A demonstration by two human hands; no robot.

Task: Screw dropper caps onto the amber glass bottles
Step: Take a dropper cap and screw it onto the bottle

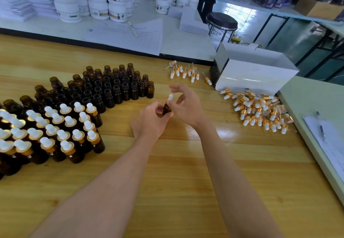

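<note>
Wooden table (186,191): work surface. White box (260,70) stood at far R. Capped bottles (55,130) were grouped near L, with uncapped bottles (111,87) in rows behind them. Loose caps (260,109) lay piled at R, just in front of box. L hand (150,120) at table ctr had fingers curled round one amber bottle (166,109), held tilted above surface. R hand (186,105) pinched the dropper cap (170,96) on bottle's neck, thumb vs. curled finger; index finger straight, raised.

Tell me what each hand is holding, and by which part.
The left hand grips a small amber glass bottle by its body. The right hand pinches the white-bulbed dropper cap on its neck, seemingly at the collar.
</note>
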